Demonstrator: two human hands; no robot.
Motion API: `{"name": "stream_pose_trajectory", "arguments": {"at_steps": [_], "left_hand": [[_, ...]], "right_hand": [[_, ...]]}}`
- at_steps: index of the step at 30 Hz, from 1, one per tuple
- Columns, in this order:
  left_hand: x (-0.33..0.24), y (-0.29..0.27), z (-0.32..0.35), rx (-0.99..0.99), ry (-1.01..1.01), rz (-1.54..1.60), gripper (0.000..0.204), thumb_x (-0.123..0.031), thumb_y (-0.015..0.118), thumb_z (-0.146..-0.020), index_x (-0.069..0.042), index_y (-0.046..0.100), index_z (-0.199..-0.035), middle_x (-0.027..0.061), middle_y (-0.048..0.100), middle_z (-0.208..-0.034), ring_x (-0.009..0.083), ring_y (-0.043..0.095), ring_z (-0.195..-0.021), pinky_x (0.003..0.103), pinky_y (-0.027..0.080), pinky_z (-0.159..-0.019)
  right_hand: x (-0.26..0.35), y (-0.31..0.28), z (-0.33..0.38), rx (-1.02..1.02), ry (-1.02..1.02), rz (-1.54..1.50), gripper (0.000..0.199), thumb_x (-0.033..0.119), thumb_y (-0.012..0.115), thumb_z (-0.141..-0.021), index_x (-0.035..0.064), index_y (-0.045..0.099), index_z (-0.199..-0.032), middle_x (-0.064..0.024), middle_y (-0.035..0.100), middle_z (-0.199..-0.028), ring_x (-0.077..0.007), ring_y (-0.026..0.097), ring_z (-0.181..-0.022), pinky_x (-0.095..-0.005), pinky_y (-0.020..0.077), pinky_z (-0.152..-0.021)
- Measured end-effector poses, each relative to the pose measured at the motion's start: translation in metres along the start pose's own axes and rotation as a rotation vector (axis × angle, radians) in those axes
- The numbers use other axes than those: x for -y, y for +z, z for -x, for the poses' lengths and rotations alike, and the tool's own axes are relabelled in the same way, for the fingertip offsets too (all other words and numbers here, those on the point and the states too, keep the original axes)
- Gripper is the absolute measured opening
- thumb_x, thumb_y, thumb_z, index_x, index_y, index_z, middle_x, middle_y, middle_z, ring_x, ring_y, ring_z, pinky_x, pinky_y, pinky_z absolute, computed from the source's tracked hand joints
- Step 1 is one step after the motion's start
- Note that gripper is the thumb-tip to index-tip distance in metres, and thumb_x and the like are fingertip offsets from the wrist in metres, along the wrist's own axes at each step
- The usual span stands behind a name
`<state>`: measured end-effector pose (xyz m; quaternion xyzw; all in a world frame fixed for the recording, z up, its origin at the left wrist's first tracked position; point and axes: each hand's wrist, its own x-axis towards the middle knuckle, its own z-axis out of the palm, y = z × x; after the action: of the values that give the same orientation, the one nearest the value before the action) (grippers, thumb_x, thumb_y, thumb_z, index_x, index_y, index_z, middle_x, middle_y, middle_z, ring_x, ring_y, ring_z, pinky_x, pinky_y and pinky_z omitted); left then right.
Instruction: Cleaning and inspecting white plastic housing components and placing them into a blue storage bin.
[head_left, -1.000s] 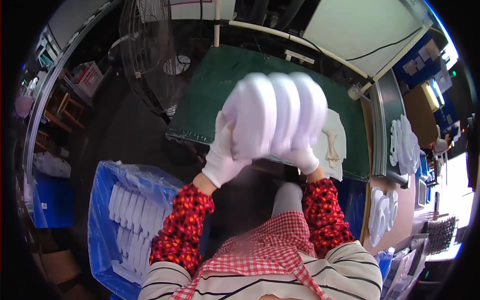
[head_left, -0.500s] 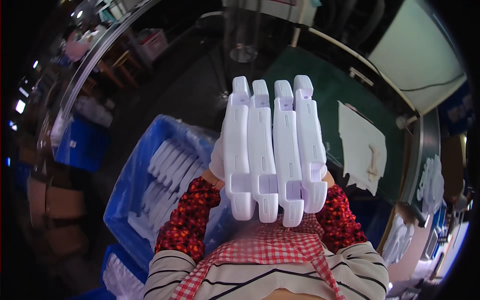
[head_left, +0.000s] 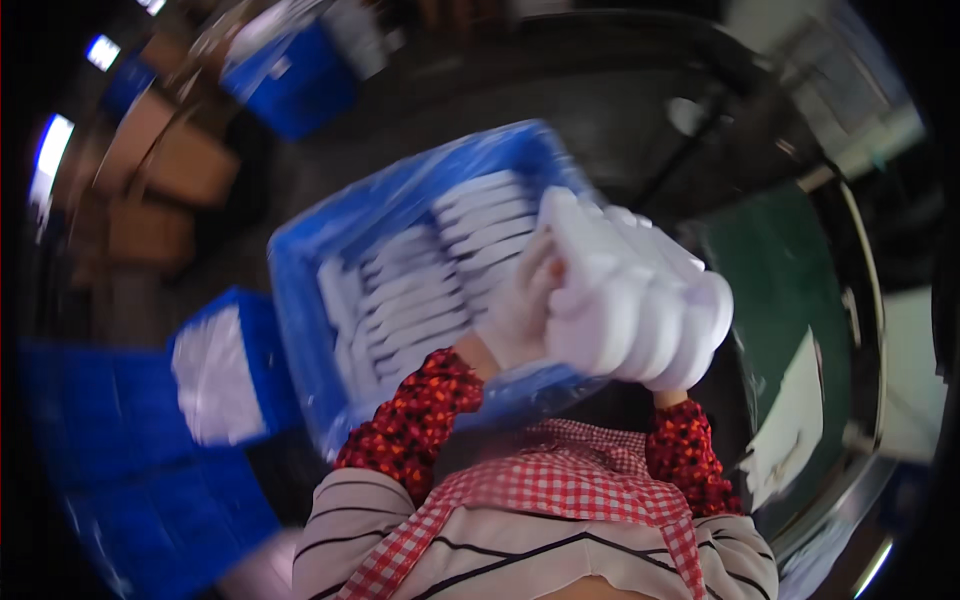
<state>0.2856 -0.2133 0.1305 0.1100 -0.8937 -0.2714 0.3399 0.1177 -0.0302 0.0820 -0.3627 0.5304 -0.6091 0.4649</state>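
Both hands clamp a bundle of white moulded parts [head_left: 640, 305] from either side, I judge to keep the stack together; my gloved left hand [head_left: 520, 310] presses its end; right hand hidden behind; bundle hangs over the blue crate [head_left: 300, 300] holding similar pieces, blurred.
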Motion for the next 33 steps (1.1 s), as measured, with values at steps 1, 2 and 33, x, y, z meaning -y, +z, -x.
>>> {"name": "stream_pose_trajectory", "arguments": {"at_steps": [1, 2, 33], "left_hand": [[-0.011, -0.009, 0.005, -0.137, -0.166, 0.261, 0.064, -0.039, 0.069, -0.072, 0.001, 0.046, -0.116, 0.0198, 0.047, -0.122, 0.0365, 0.045, -0.116, 0.041, 0.036, -0.099], [-0.014, -0.023, 0.018, -0.165, -0.21, 0.233, 0.064, -0.039, 0.069, -0.072, 0.001, 0.046, -0.116, 0.0198, 0.047, -0.122, 0.0365, 0.045, -0.116, 0.041, 0.036, -0.099], [0.327, -0.094, 0.165, 0.113, -0.612, -0.85, 0.047, -0.039, 0.047, -0.087, -0.007, 0.048, -0.122, 0.0134, 0.05, -0.126, 0.0334, 0.042, -0.119, 0.051, 0.031, -0.098]], "right_hand": [[-0.019, 0.003, -0.003, 0.055, 0.007, 0.129, 0.041, 0.012, 0.051, -0.092, 0.0057, 0.043, -0.132, -0.0126, 0.045, -0.133, -0.0237, 0.043, -0.123, -0.0365, 0.0357, -0.102], [-0.04, 0.007, -0.007, 0.108, -0.084, 0.339, 0.051, 0.012, 0.058, -0.088, 0.0063, 0.039, -0.135, -0.0113, 0.054, -0.124, -0.0235, 0.048, -0.118, -0.0371, 0.0407, -0.098], [-0.234, 0.307, -0.23, 0.109, 0.981, -0.25, 0.032, 0.023, 0.054, -0.086, -0.0005, 0.053, -0.108, -0.0129, 0.059, -0.099, -0.0231, 0.059, -0.089, -0.0336, 0.051, -0.078]]}}
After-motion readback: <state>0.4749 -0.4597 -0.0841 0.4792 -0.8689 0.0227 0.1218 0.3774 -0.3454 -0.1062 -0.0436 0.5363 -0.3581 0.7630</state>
